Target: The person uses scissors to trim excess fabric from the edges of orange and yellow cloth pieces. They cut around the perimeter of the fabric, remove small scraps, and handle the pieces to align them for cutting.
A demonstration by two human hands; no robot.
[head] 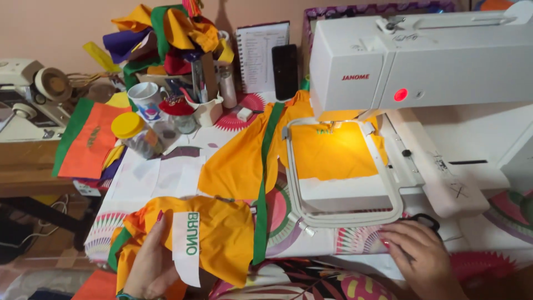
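Note:
My left hand [149, 265] holds up a folded piece of yellow-orange cloth [222, 230] with a white backing strip [186, 244] carrying green stitched letters. My right hand [417, 251] rests palm down on the patterned table cover, over black-handled scissors [426, 220], its fingers loosely spread. A second yellow-orange cloth with a green band [262, 183] is clamped in a grey embroidery hoop [344, 218] under the lit needle of a white sewing machine [422, 58].
At the back left stand a pile of coloured cloth scraps [166, 33], a white cup [145, 98], a yellow-lidded jar [132, 132], a notebook [261, 55] and a black phone [285, 71]. An orange-and-green cloth [86, 139] lies beside another machine [25, 100].

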